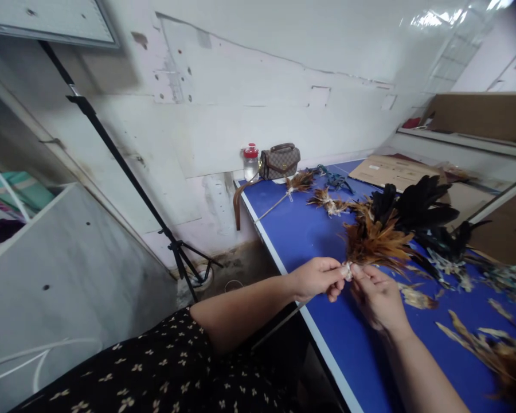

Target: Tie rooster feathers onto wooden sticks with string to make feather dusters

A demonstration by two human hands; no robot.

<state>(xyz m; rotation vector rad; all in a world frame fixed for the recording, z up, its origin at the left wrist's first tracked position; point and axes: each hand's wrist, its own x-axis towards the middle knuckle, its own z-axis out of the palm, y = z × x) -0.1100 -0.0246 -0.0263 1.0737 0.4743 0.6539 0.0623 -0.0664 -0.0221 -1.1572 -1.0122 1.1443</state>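
Observation:
A bunch of brown feathers [376,241] fans out above the blue table [301,232]. My left hand [318,278] pinches its pale bound base from the left. My right hand [378,295] pinches the same base from the right, fingers closed on it. Both hands meet over the table's near left edge.
Black feathers [421,209] lie behind the bunch, loose feathers [490,344] to the right. A small feather duster on a stick [294,184], a checked handbag [279,162] and a red-capped bottle [250,162] sit at the far end. A black tripod [124,172] stands left of the table.

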